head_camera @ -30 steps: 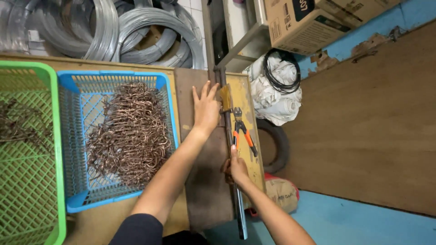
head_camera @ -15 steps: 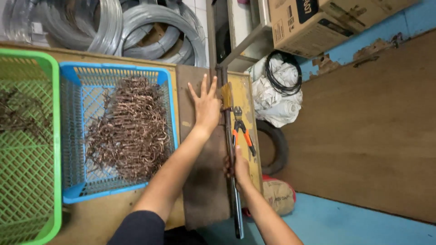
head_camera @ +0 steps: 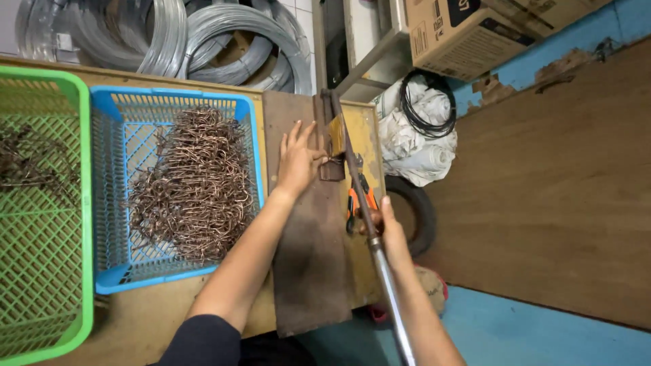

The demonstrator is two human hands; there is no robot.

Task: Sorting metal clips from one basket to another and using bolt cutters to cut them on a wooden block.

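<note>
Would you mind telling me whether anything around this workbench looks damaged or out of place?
The blue wall paint is flaking in patches beside the cardboard box, baring brown underneath. Nothing else stands out.

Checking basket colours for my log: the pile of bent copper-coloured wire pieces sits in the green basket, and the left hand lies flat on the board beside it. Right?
Not quite. The head view shows the wire pieces in the blue basket; the left hand does lie flat on the board.

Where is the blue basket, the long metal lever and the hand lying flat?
blue basket point(head_camera: 252, 129): head view, on its right rim.
long metal lever point(head_camera: 388, 290): head view, on the shiny bar.
left hand point(head_camera: 296, 161): head view, on the back of the hand.
</note>
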